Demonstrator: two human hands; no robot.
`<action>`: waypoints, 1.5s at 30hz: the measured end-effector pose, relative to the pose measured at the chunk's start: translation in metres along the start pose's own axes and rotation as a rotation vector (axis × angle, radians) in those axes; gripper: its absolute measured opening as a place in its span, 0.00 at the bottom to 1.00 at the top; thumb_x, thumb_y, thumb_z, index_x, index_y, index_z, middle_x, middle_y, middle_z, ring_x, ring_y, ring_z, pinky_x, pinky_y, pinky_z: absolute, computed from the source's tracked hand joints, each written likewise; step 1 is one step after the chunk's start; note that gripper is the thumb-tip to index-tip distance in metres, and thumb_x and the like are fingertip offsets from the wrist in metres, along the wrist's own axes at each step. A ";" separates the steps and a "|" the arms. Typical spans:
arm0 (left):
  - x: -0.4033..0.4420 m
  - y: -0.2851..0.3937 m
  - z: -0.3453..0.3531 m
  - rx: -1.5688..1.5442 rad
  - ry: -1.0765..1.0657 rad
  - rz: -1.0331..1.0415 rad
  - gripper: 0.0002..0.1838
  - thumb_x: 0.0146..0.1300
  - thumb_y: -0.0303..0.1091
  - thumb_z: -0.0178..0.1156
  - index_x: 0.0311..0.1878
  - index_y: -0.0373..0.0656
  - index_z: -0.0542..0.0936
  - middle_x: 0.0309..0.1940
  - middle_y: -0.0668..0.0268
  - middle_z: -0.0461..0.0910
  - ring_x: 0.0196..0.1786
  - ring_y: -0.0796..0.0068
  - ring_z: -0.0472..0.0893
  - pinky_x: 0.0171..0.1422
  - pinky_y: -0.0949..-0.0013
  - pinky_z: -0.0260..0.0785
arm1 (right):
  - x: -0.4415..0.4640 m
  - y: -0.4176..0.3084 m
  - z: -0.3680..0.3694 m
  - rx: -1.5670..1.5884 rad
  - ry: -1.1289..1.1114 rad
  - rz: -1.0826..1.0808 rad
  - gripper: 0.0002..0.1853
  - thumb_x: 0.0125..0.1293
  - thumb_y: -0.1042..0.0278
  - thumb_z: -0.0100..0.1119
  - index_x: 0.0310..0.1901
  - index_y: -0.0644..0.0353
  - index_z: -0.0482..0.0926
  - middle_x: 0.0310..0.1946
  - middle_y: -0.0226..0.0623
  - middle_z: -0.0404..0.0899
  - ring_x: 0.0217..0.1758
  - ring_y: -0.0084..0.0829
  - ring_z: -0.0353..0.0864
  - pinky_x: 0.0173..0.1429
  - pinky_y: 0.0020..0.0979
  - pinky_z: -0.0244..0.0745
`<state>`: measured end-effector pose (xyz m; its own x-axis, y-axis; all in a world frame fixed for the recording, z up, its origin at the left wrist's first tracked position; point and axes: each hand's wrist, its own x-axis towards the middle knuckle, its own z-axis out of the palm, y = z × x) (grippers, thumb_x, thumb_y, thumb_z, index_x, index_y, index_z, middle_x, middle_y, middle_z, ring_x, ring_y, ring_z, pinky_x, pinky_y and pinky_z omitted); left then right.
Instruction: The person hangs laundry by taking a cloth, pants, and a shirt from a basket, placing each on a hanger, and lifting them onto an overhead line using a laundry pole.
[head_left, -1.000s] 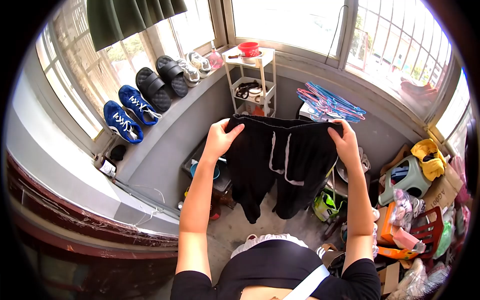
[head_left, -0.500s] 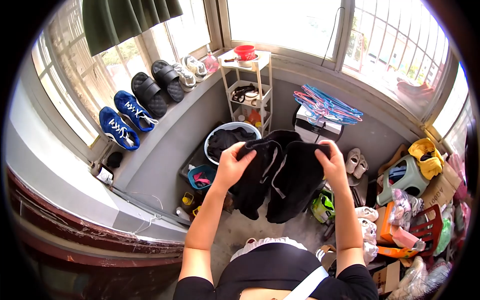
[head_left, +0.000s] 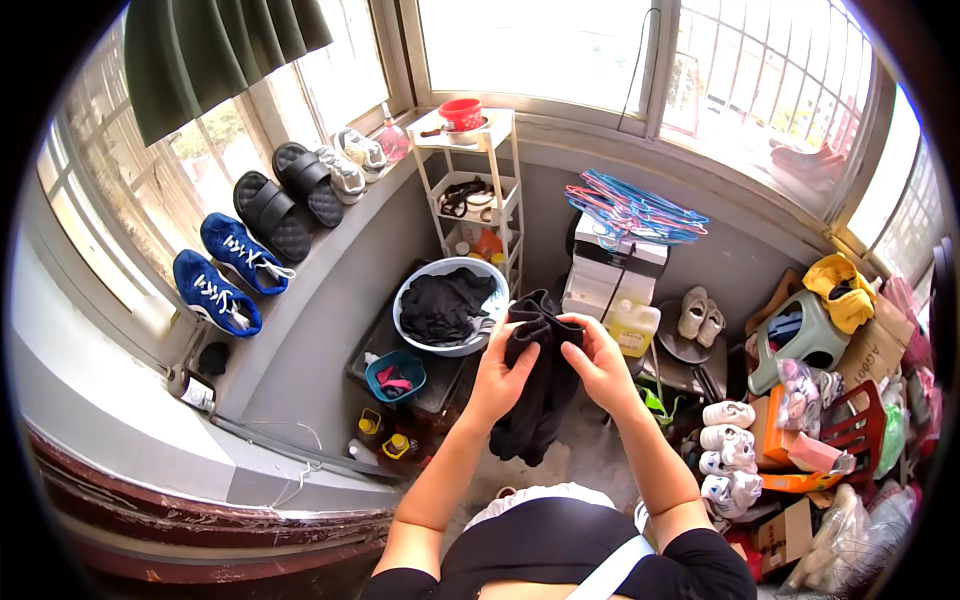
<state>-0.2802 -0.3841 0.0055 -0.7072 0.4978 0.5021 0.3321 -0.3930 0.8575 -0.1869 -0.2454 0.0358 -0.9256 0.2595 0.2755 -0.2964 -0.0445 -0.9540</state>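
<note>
- The black garment [head_left: 532, 405] hangs bunched between both hands, in front of the person's body and above the floor [head_left: 578, 452].
- Left hand [head_left: 508, 372]: thumb and fingers are clamped on the garment's upper part; if that pinch loosened, its side could sag and twist the folds.
- Right hand [head_left: 597, 358]: thumb and fingers also grip the top edge (the fingertips behind the cloth are hidden, so how firmly I cannot tell).
- The lower end dangles free — a slip of both grips would probably drop it on the floor.
- The round basin [head_left: 440, 349], with dark clothes [head_left: 445, 300] inside, sits just beside the left hand; a wide leftward swing might snag its rim.
- The yellowish jug [head_left: 632, 328] stands near the right hand — a careless elbow or trailing cloth could knock it.
</note>
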 end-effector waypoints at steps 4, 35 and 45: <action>0.002 -0.006 0.001 -0.105 0.025 -0.097 0.13 0.64 0.28 0.60 0.51 0.38 0.75 0.51 0.62 0.74 0.54 0.73 0.72 0.61 0.71 0.62 | 0.007 -0.001 -0.004 -0.061 -0.033 0.047 0.19 0.66 0.80 0.53 0.59 0.62 0.72 0.48 0.30 0.74 0.49 0.18 0.73 0.53 0.22 0.69; 0.182 -0.098 0.079 -0.299 0.368 -0.438 0.16 0.55 0.18 0.65 0.49 0.36 0.79 0.41 0.64 0.83 0.44 0.74 0.82 0.54 0.70 0.74 | 0.309 0.145 -0.436 -1.246 0.378 -0.266 0.08 0.56 0.66 0.64 0.37 0.58 0.83 0.37 0.39 0.81 0.47 0.43 0.77 0.53 0.37 0.70; 0.219 -0.114 0.105 -0.251 0.384 -0.453 0.17 0.55 0.20 0.67 0.49 0.34 0.79 0.41 0.64 0.83 0.44 0.76 0.81 0.55 0.71 0.73 | 0.363 0.164 -0.464 -1.374 0.256 0.217 0.09 0.59 0.62 0.59 0.38 0.53 0.85 0.36 0.40 0.84 0.45 0.42 0.82 0.51 0.46 0.74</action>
<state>-0.4078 -0.1488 0.0294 -0.9314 0.3635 -0.0198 -0.1755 -0.4007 0.8993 -0.4617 0.2894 -0.0753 -0.8111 0.5407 0.2232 0.4434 0.8172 -0.3683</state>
